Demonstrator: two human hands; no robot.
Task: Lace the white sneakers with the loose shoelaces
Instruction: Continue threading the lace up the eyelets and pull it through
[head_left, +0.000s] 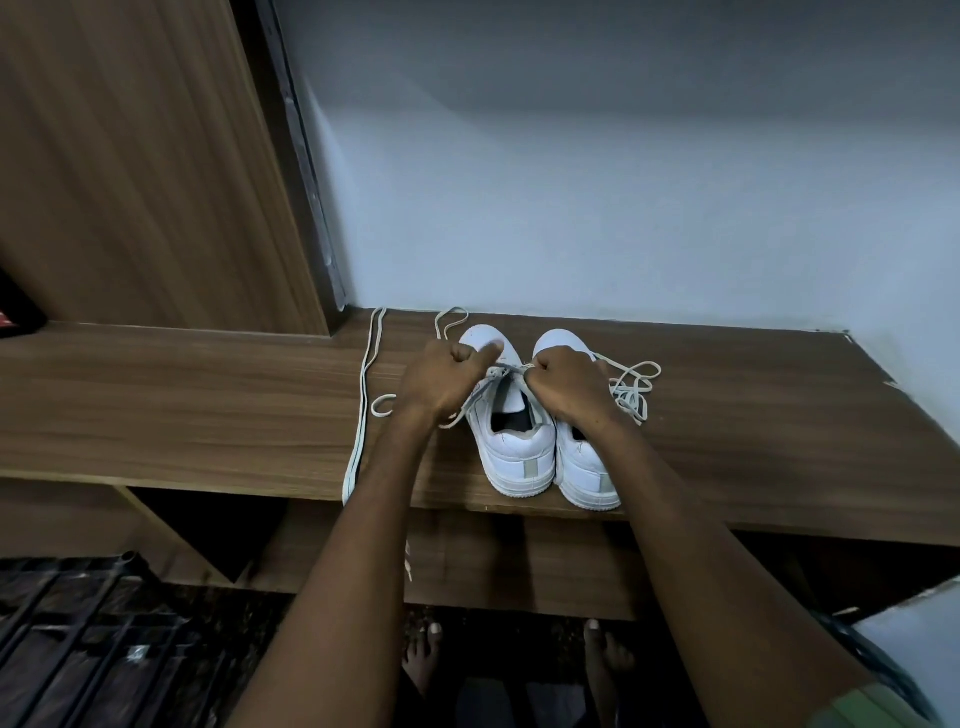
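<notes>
1. Wooden bench (208, 405) under a pale wall (623, 182), carrying everything in play.
2. Two sneakers (519, 447) side by side near the front edge, heels toward the camera, just touching.
3. Spare lace (363, 395) stretched out left of the pair, untouched, its end dangling off the front edge.
4. Working lace (631, 387) threaded across the left sneaker, slack looping out to both sides.
5. Left hand (441, 379) curled tight, pinching one end of the working lace.
6. Right hand (566, 384) curled likewise, pinching the other end over the eyelets.
7. Best played now, by judgement: pull both ends level, keep the lace flat, then cross to the next eyelets.
</notes>
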